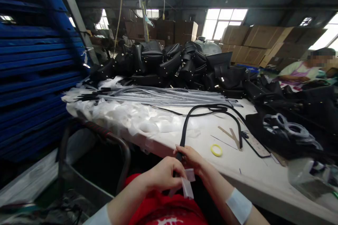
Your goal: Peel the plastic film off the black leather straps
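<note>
A long black strap runs from my hands up over the table edge and curves back down in a loop on the tabletop. The thumb and fingers of my right hand are closed on it near its lower end. Just to the left and nearer my body, my left hand is pinched at a translucent white plastic strip, which sticks out past the fingertips in front of my red clothing. The strap's very end is hidden behind my hands.
Clear plastic sleeves spread along the white table, with black bags heaped behind. A yellow ring and a phone lie at right. A metal-framed chair stands left by blue stacked panels. Another person sits far right.
</note>
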`<state>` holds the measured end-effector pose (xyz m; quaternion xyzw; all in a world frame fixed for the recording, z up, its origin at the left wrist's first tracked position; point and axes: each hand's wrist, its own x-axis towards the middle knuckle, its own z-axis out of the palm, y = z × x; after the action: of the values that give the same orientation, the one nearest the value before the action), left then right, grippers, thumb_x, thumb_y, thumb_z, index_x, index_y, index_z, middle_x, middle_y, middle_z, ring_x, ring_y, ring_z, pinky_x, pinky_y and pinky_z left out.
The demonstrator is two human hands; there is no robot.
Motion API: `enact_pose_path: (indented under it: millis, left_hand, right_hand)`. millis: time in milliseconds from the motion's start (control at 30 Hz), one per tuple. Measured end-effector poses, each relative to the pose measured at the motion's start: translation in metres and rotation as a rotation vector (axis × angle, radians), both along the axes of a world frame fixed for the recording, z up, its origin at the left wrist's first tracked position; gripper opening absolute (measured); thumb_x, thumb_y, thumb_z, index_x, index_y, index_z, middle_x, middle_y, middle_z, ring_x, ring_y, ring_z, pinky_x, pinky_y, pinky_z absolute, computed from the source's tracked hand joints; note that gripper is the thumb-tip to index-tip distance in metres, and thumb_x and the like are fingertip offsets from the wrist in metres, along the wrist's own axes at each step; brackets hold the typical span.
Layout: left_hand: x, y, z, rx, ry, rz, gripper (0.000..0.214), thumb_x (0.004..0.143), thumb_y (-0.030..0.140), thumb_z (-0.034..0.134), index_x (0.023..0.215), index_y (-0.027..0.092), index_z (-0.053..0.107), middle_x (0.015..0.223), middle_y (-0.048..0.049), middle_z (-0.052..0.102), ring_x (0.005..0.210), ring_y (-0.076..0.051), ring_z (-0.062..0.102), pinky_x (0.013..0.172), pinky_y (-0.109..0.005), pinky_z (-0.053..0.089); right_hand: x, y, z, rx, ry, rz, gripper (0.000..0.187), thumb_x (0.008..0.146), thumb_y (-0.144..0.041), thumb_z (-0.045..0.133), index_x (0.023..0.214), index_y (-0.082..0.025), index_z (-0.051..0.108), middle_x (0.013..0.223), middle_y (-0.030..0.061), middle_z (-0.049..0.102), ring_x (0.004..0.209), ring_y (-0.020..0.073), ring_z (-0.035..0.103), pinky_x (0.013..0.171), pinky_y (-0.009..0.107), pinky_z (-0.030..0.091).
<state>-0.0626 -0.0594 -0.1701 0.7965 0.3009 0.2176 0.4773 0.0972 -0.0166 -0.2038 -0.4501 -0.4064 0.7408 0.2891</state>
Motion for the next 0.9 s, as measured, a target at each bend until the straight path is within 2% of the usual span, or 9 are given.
enact_pose_path:
  millis: [100,233,300,400,467,567,733,800,900]
  left_hand:
    - [-0.006,-0.012,-0.014,0.005,0.012,0.024,0.023,0.072,0.008,0.061,0.082,0.017,0.080,0.075,-0.0024,0.075,0.070,-0.014,0.067,0.070,-0.021,0.050]
    - [-0.019,-0.023,-0.019,0.024,-0.030,0.085,0.019,0.073,0.010,0.063,0.080,0.016,0.079,0.080,-0.0035,0.076,0.074,-0.015,0.067,0.075,-0.023,0.050]
    - [-0.025,-0.026,-0.019,0.028,-0.049,0.120,0.016,0.074,0.010,0.064,0.078,0.016,0.079,0.080,-0.0040,0.076,0.075,-0.016,0.067,0.078,-0.024,0.050]
    - [-0.030,-0.028,-0.018,-0.001,-0.088,0.158,0.014,0.076,0.014,0.064,0.078,0.015,0.078,0.081,-0.0053,0.076,0.077,-0.017,0.067,0.077,-0.025,0.050]
    - [-0.032,-0.029,-0.018,-0.010,-0.116,0.169,0.014,0.078,0.015,0.063,0.078,0.015,0.077,0.083,-0.0061,0.075,0.079,-0.017,0.068,0.077,-0.025,0.051]
    - [-0.034,-0.027,-0.017,0.005,-0.150,0.175,0.014,0.078,0.016,0.064,0.077,0.015,0.077,0.083,-0.0061,0.076,0.083,-0.018,0.068,0.085,-0.029,0.051]
    - [-0.029,-0.025,-0.019,-0.033,-0.151,0.192,0.014,0.075,0.015,0.064,0.076,0.015,0.078,0.081,-0.0063,0.077,0.078,-0.018,0.069,0.089,-0.031,0.051]
    - [-0.024,-0.026,-0.021,-0.054,-0.140,0.192,0.015,0.075,0.015,0.063,0.076,0.015,0.079,0.080,-0.0061,0.077,0.077,-0.018,0.069,0.089,-0.032,0.051]
    - [-0.018,-0.028,-0.021,-0.026,-0.097,0.194,0.016,0.074,0.013,0.063,0.075,0.018,0.079,0.078,-0.0025,0.077,0.076,-0.017,0.069,0.106,-0.039,0.040]
  right_hand:
    - [-0.009,-0.009,-0.012,-0.014,0.062,-0.093,0.035,0.066,-0.047,0.075,0.071,-0.015,0.062,0.046,-0.0076,0.045,0.038,0.0044,0.031,0.040,0.020,0.016]
    - [-0.003,-0.016,-0.006,-0.020,0.117,-0.135,0.027,0.064,-0.030,0.074,0.086,-0.015,0.069,0.062,-0.0021,0.063,0.051,0.0085,0.050,0.048,0.020,0.035]
    - [0.001,-0.019,-0.001,-0.065,0.162,-0.153,0.029,0.065,-0.022,0.070,0.093,-0.016,0.071,0.075,0.0012,0.071,0.064,0.0123,0.061,0.059,0.023,0.045]
    - [0.004,-0.022,0.004,-0.135,0.231,-0.192,0.037,0.066,-0.015,0.061,0.101,-0.018,0.071,0.095,0.0041,0.076,0.077,0.0163,0.067,0.072,0.028,0.051]
    - [0.004,-0.022,0.003,-0.138,0.267,-0.210,0.040,0.065,-0.013,0.056,0.101,-0.017,0.071,0.097,0.0056,0.076,0.076,0.0178,0.068,0.072,0.030,0.052]
    - [0.006,-0.021,0.000,-0.141,0.309,-0.245,0.043,0.060,-0.008,0.052,0.097,-0.016,0.072,0.097,0.0064,0.077,0.080,0.0195,0.068,0.074,0.031,0.052]
    - [0.009,-0.024,0.001,-0.149,0.372,-0.158,0.042,0.059,-0.010,0.054,0.097,-0.016,0.073,0.091,0.0052,0.076,0.080,0.0207,0.068,0.077,0.033,0.052]
    - [0.004,-0.028,0.002,-0.103,0.338,-0.122,0.032,0.064,-0.016,0.064,0.094,-0.016,0.074,0.085,0.0043,0.074,0.075,0.0192,0.067,0.075,0.032,0.051]
    - [-0.004,-0.033,0.005,0.042,0.176,-0.144,0.026,0.068,-0.033,0.078,0.086,-0.015,0.075,0.079,0.0035,0.073,0.070,0.0164,0.065,0.069,0.027,0.049]
